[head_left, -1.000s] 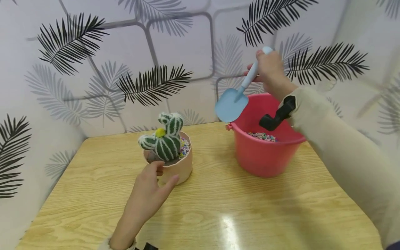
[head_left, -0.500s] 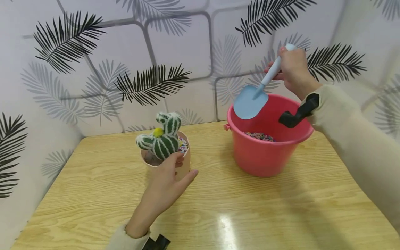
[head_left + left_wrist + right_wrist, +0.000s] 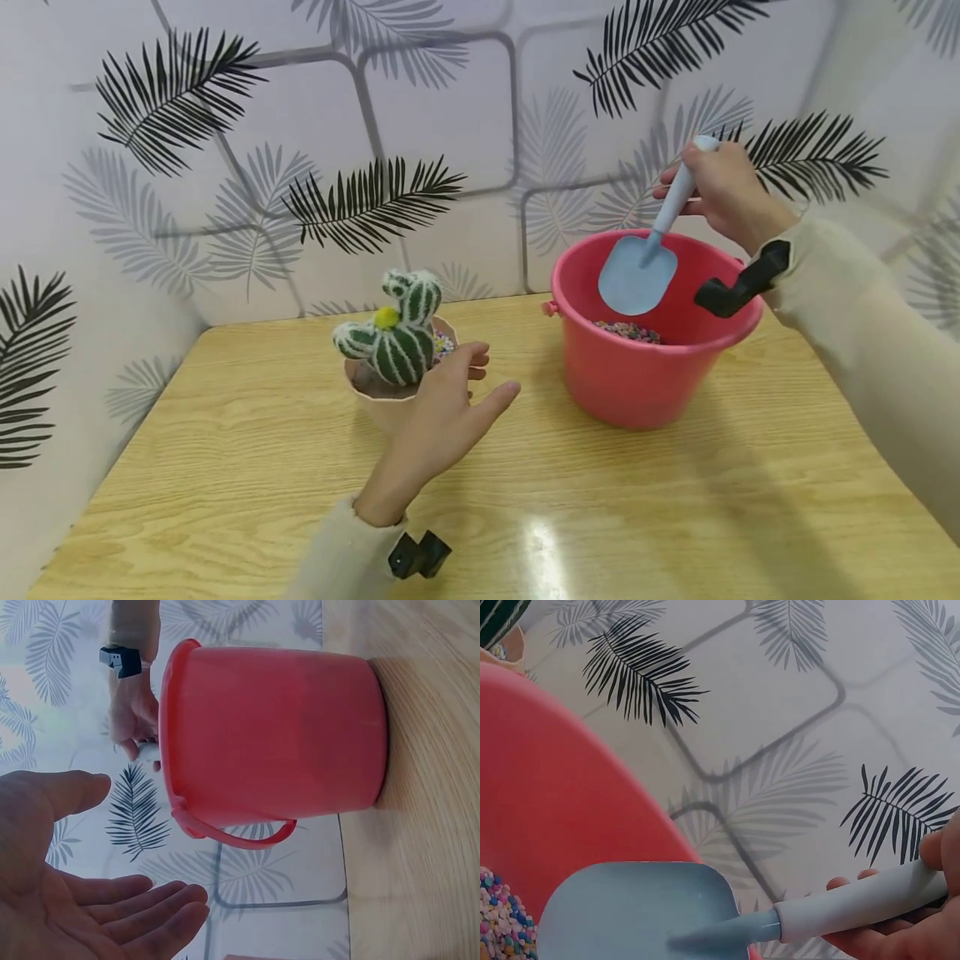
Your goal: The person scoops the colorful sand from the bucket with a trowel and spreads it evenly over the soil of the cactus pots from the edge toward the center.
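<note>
My right hand (image 3: 731, 192) grips the pale handle of a light blue toy shovel (image 3: 637, 275), whose blade points down inside the mouth of a red bucket (image 3: 637, 383). Multicoloured pebbles (image 3: 502, 919) lie at the bucket's bottom, and the blade shows no pebbles on it in the right wrist view. My left hand (image 3: 446, 412) hovers in front of a pinkish pot (image 3: 382, 408), fingers and thumb spread, holding nothing. In the pot stands a green knitted cactus (image 3: 401, 350) with white stripes and a yellow flower. Small coloured pebbles beside the cactus are partly hidden by my left hand.
A wood-grain table (image 3: 247, 467) bears both the pot on the left and the bucket on the right. Leaf-patterned wall covering (image 3: 442, 100) rises directly behind the table. The bucket's red handle (image 3: 259, 838) hangs down along its side.
My right hand has carried the shovel rightward, then lowered it from beside the bucket's rim to inside its mouth. My left hand has drifted right across the pot's front.
</note>
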Demonstrator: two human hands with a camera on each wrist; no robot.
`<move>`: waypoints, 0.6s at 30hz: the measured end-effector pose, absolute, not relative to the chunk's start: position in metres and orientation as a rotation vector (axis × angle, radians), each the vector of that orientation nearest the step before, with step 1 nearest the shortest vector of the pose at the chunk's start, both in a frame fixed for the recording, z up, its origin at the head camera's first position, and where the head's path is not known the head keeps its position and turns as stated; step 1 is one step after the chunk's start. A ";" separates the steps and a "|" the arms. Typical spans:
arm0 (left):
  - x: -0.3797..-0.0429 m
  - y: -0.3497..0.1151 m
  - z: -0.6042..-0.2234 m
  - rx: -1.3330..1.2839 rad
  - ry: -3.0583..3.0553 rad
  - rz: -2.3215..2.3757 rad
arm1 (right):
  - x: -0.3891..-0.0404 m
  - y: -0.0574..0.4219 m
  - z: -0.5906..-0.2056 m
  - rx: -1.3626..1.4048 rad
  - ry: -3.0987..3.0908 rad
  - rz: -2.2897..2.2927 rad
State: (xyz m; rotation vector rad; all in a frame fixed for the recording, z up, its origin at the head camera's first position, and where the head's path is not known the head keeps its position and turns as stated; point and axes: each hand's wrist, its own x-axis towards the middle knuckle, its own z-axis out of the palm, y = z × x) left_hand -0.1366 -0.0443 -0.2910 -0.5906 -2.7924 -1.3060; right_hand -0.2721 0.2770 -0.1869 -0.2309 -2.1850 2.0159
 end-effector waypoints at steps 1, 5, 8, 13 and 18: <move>-0.138 -0.042 -0.291 -0.598 -2.790 -1.314 | -0.273 0.277 -0.189 -0.219 -2.211 2.007; -0.146 -0.033 -0.290 -0.631 -2.785 -1.349 | -0.278 0.278 -0.197 -0.184 -2.297 1.940; -0.153 -0.024 -0.291 -0.654 -2.780 -1.373 | -0.280 0.279 -0.203 -0.174 -2.401 1.854; -0.164 -0.008 -0.296 -0.672 -2.733 -1.401 | -0.283 0.281 -0.217 -0.111 -2.554 1.719; -0.171 0.005 -0.304 -0.657 -2.674 -1.525 | -0.287 0.280 -0.231 0.006 -2.518 1.752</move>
